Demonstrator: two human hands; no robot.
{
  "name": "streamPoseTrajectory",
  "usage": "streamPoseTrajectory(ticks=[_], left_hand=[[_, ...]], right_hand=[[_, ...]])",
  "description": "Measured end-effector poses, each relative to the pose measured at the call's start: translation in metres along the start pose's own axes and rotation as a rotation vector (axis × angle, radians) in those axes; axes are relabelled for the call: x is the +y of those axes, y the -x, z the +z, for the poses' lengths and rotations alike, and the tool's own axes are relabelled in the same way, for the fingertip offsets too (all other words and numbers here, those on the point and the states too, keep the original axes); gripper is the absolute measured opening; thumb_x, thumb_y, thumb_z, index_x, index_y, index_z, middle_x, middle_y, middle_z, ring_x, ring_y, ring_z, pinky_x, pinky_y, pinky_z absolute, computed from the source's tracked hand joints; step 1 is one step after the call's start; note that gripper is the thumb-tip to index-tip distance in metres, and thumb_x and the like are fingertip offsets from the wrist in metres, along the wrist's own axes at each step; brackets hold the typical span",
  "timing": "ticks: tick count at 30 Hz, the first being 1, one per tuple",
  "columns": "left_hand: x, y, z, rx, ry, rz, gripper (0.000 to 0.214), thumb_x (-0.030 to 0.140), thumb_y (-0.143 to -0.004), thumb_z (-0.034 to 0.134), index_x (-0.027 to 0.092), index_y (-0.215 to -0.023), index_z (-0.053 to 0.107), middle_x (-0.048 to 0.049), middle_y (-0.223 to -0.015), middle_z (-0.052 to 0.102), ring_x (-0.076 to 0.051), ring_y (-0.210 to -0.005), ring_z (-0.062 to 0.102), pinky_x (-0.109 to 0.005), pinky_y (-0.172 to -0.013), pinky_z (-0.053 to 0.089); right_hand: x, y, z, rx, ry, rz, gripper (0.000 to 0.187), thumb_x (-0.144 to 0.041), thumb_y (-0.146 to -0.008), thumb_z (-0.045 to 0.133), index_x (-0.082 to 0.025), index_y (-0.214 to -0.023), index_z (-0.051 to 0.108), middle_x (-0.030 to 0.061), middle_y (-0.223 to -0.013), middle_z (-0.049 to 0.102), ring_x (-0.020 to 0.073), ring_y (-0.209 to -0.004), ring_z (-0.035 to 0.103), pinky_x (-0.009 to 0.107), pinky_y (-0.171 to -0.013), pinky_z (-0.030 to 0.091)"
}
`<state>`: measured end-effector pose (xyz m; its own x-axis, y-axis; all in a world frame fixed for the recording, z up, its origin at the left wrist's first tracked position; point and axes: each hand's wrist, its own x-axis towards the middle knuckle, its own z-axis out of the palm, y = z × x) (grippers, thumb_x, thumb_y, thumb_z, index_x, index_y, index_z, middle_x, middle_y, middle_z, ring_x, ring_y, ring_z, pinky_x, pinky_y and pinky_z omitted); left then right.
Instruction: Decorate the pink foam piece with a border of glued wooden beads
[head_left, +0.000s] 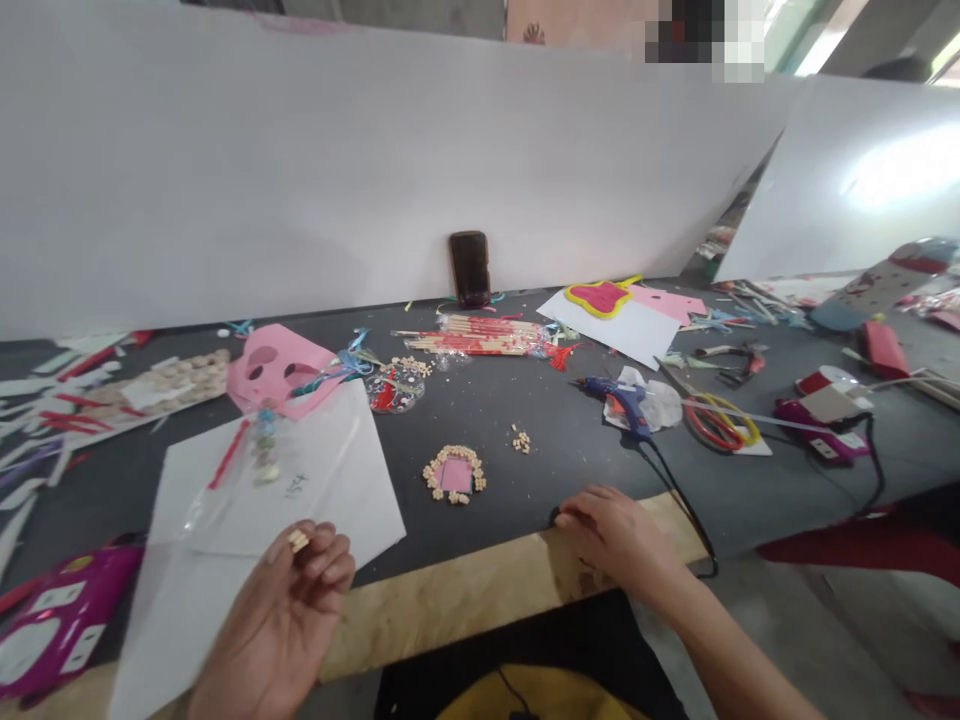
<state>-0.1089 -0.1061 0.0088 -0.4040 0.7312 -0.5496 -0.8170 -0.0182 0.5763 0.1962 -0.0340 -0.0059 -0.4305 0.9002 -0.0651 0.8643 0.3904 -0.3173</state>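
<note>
My left hand (pixel 289 610) is raised over a white sheet (pixel 330 500), palm up. Thumb and forefinger pinch a small pale wooden bead piece (pixel 298 541); the other fingers curl in. My right hand (pixel 615 530) rests at the table's front edge above a wooden plank (pixel 465 595). Its fingers are closed, with something dark at the fingertips that I cannot make out. Between and beyond the hands lies a small pink card (pixel 454 475) edged with pale bead pieces. A little pile of the same pieces (pixel 521 440) sits to its right.
A blue glue gun (pixel 619 395) lies at right, its black cord running over the plank. Bundled sticks (pixel 480 335), a pink cutout (pixel 281 360) and pliers (pixel 739 362) are farther back. A phone (pixel 470 268) leans against the white board (pixel 337 170). Magenta power strips (pixel 75 610) flank the table.
</note>
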Motion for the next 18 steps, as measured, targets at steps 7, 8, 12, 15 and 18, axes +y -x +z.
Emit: streamPoseTrajectory(ticks=[7,8,12,15,18], left_hand=[[-0.001,-0.005,-0.013,-0.007,-0.036,-0.001,0.043,0.024,-0.044,0.088,0.017,-0.073,0.057,0.0038,-0.068,0.049,-0.006,-0.054,0.045,-0.015,-0.044,0.048],[-0.002,-0.007,-0.015,-0.010,-0.043,-0.003,0.043,0.024,-0.044,0.088,0.017,-0.073,0.057,0.0038,-0.068,0.049,-0.006,-0.054,0.045,-0.015,-0.044,0.049],[-0.006,-0.012,-0.020,-0.034,-0.070,-0.015,0.041,0.025,-0.048,0.087,0.017,-0.073,0.056,0.0037,-0.068,0.048,-0.006,-0.054,0.046,-0.016,-0.044,0.049],[-0.009,-0.014,-0.022,-0.058,-0.075,-0.021,0.038,0.026,-0.051,0.086,0.018,-0.073,0.055,0.0038,-0.068,0.048,-0.006,-0.054,0.046,-0.016,-0.044,0.049],[-0.011,-0.018,-0.024,-0.089,-0.069,-0.011,0.035,0.027,-0.055,0.084,0.018,-0.072,0.055,0.0044,-0.066,0.047,-0.006,-0.053,0.046,-0.015,-0.044,0.048]], right_hand=[[0.064,0.007,-0.014,0.398,-0.044,0.221,0.030,-0.031,-0.088,0.042,-0.020,-0.105,0.065,0.0078,-0.096,0.071,0.0191,-0.081,0.067,0.030,-0.070,0.051],[0.076,0.007,-0.017,0.433,-0.021,0.258,0.032,-0.031,-0.088,0.041,-0.019,-0.107,0.064,0.0104,-0.098,0.070,0.0212,-0.083,0.066,0.033,-0.071,0.051],[0.110,0.003,-0.023,0.484,0.052,0.319,0.036,-0.030,-0.086,0.041,-0.015,-0.112,0.061,0.0159,-0.106,0.067,0.0267,-0.092,0.063,0.040,-0.076,0.051],[0.114,-0.005,-0.021,0.446,0.071,0.285,0.038,-0.032,-0.087,0.043,-0.017,-0.118,0.059,0.0143,-0.113,0.065,0.0256,-0.100,0.061,0.038,-0.083,0.050],[0.111,-0.012,-0.018,0.403,0.093,0.279,0.039,-0.035,-0.089,0.043,-0.017,-0.121,0.057,0.0130,-0.118,0.063,0.0248,-0.105,0.060,0.037,-0.088,0.048]])
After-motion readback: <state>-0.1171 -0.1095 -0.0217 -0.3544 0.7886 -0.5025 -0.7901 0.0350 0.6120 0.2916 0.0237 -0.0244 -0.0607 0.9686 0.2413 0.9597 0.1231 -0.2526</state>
